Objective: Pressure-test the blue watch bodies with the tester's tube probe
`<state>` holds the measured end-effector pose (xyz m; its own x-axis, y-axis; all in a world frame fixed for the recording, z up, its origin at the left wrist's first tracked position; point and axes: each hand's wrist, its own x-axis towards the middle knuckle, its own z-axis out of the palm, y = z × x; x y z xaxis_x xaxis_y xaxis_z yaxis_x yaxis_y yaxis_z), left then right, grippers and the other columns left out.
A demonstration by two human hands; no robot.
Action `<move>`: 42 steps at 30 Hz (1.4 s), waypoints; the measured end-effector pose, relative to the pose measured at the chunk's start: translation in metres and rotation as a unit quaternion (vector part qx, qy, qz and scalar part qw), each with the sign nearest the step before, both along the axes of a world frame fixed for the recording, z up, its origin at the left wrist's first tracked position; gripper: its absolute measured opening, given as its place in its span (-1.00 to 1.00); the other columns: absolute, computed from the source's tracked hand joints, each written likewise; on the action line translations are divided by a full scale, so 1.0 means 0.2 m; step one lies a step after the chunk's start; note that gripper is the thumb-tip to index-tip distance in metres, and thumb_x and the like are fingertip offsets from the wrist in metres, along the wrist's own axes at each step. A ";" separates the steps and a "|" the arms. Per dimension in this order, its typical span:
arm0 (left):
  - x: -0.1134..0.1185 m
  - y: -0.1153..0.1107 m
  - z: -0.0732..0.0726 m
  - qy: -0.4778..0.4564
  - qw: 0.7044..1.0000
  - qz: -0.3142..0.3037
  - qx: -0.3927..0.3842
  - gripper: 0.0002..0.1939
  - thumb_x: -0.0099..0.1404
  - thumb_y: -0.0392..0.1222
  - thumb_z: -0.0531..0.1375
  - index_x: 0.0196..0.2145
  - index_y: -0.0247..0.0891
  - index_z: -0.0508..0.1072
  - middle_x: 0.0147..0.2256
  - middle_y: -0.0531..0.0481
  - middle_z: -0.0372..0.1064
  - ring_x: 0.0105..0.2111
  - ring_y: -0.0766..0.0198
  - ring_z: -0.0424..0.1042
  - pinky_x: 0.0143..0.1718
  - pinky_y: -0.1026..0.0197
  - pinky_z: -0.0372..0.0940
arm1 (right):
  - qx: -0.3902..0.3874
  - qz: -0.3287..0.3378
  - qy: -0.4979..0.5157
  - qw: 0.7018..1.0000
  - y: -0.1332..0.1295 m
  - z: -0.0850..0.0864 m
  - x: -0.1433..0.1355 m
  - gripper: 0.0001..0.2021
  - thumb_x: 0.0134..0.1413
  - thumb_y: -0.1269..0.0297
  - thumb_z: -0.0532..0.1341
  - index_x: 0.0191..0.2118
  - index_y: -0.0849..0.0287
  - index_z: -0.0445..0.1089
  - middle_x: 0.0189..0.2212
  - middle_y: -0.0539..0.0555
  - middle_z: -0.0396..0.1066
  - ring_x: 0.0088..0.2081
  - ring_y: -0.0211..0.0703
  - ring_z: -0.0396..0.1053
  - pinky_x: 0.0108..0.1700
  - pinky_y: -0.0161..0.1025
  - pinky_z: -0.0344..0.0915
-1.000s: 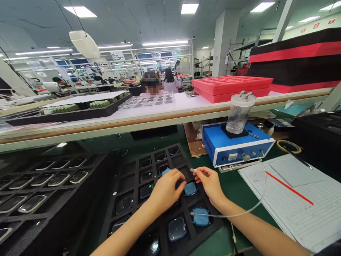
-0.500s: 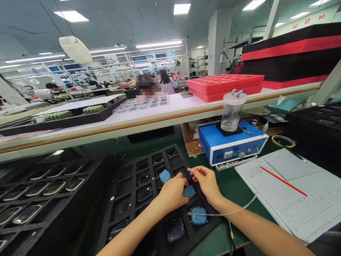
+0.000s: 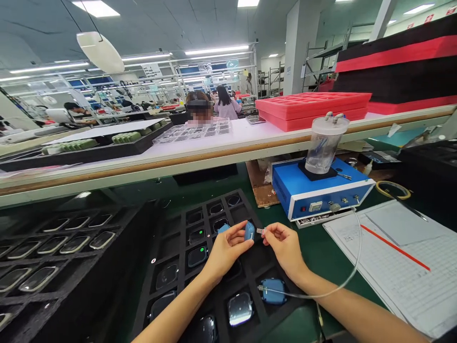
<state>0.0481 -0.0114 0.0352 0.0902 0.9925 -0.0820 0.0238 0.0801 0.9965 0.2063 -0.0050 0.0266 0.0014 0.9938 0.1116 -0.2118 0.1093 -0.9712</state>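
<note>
My left hand (image 3: pixel 222 251) pinches a blue watch case (image 3: pixel 249 231) on edge between thumb and fingers, above a black foam tray (image 3: pixel 246 212). Just to its right, my right hand (image 3: pixel 286 247) grips a small white plug with red marks (image 3: pixel 261 231) by its end. The plug's tip points at the case, with a small gap between them. Below the hands, another blue case (image 3: pixel 274 291) lies in the tray, with a clear tube (image 3: pixel 350 278) running to its left side. A third blue case (image 3: pixel 223 228) shows partly behind my left fingers. Dark glass-faced cases (image 3: pixel 240 308) fill several compartments.
A blue machine box (image 3: pixel 321 188) with a clear canister (image 3: pixel 323 147) stands behind my right hand. Written sheets (image 3: pixel 400 243) with a red strip lie at right. Another black tray (image 3: pixel 82 271) is at left. A shelf edge (image 3: pixel 200 159) crosses behind, bearing red foam trays (image 3: pixel 307 112).
My left hand has lifted the blue case out of its compartment and turned it on edge towards the plug. My right hand still holds the plug. The view has shifted slightly.
</note>
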 end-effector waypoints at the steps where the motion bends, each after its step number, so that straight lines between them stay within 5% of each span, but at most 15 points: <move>1: 0.00 0.00 0.00 -0.009 1.000 0.006 0.003 -0.47 -0.02 -0.21 0.33 -0.06 -0.34 0.39 -0.24 -0.08 0.50 -0.20 0.17 0.47 -0.04 0.09 0.29 | 0.002 0.005 -0.012 1.000 0.00 0.00 0.00 -0.82 -0.11 0.21 0.26 -0.52 0.23 0.35 -0.61 0.00 0.35 -0.54 -0.24 0.31 -0.45 -0.32 0.26; 32: 0.06 -0.01 -0.01 0.003 0.996 0.065 0.055 -0.64 -0.09 -0.26 0.36 -0.27 -0.33 0.43 -0.34 -0.06 0.51 -0.32 0.16 0.51 -0.20 0.13 0.42 | 0.013 0.025 -0.086 0.996 -0.02 -0.02 -0.01 -0.75 -0.10 0.13 0.27 -0.55 0.21 0.34 -0.60 0.04 0.35 -0.53 -0.19 0.31 -0.48 -0.30 0.27; 42: 0.06 -0.02 -0.02 0.071 0.990 0.083 0.090 -0.65 -0.06 -0.26 0.35 -0.26 -0.32 0.43 -0.33 -0.06 0.50 -0.32 0.18 0.49 -0.22 0.16 0.41 | 0.006 0.025 -0.108 0.994 -0.03 -0.01 -0.01 -0.77 -0.09 0.16 0.25 -0.56 0.22 0.33 -0.61 0.03 0.32 -0.53 -0.19 0.28 -0.48 -0.29 0.24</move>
<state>0.0595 -0.0163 0.0308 -0.0751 0.9925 0.0964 0.1666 -0.0829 0.9825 0.2047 -0.0104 0.0243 -0.0733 0.9906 0.1157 -0.0035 0.1157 -0.9933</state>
